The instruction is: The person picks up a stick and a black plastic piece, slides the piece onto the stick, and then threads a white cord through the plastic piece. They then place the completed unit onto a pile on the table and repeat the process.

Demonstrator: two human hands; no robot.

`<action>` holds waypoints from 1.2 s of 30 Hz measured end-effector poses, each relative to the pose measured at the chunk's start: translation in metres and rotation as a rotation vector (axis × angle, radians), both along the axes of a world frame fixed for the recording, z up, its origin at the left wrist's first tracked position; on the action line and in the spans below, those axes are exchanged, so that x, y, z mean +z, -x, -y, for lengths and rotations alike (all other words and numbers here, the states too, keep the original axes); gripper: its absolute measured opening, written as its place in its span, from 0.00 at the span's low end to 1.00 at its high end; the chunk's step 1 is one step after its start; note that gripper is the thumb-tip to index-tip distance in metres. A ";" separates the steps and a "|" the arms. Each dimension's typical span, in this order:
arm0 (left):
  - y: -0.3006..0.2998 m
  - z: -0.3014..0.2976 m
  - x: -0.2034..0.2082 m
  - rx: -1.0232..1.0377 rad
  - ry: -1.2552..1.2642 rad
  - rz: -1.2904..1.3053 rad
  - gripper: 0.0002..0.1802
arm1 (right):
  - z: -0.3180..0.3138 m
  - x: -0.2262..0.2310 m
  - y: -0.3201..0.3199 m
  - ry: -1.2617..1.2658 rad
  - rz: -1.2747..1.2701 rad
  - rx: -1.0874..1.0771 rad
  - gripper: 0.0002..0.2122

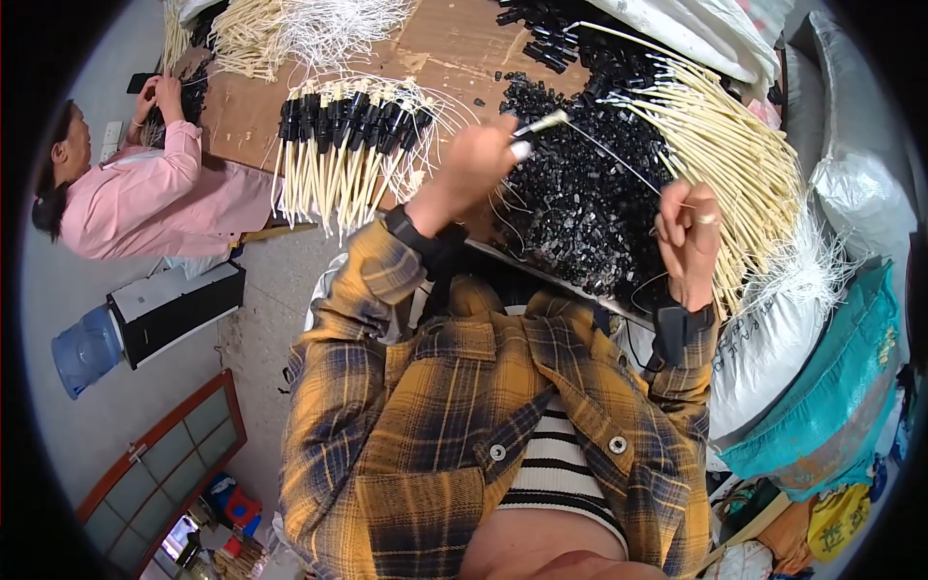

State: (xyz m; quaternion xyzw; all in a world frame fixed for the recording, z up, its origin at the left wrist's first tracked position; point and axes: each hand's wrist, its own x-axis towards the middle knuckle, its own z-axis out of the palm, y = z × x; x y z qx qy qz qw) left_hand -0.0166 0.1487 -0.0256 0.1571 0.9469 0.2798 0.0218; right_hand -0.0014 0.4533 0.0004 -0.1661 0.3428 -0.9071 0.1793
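Note:
My left hand (472, 166), with a white cover on one fingertip, is closed on a small black tube with a cream tip (553, 120). From that tip a thin white string (619, 158) runs down to my right hand (690, 227), whose fingers are pinched around it. Both hands are raised over a heap of small black plastic pieces (580, 217). Just right of the heap lies a thick bundle of cream rods (735, 164) with white strings at the lower end. Left of my left hand, a row of cream rods with black tubes (353, 126) rests on the table.
More cream rods (242, 39) and white strings (338, 29) lie at the table's (449, 48) far left. A person in pink (145, 193) works there. White sacks (783, 358) and a teal sack (822, 396) crowd the right. A blue water bottle (85, 350) stands lower left.

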 end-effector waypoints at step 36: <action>-0.014 -0.033 0.031 -0.231 -0.337 0.386 0.24 | 0.079 -0.004 -0.019 -1.439 -0.731 -0.262 0.05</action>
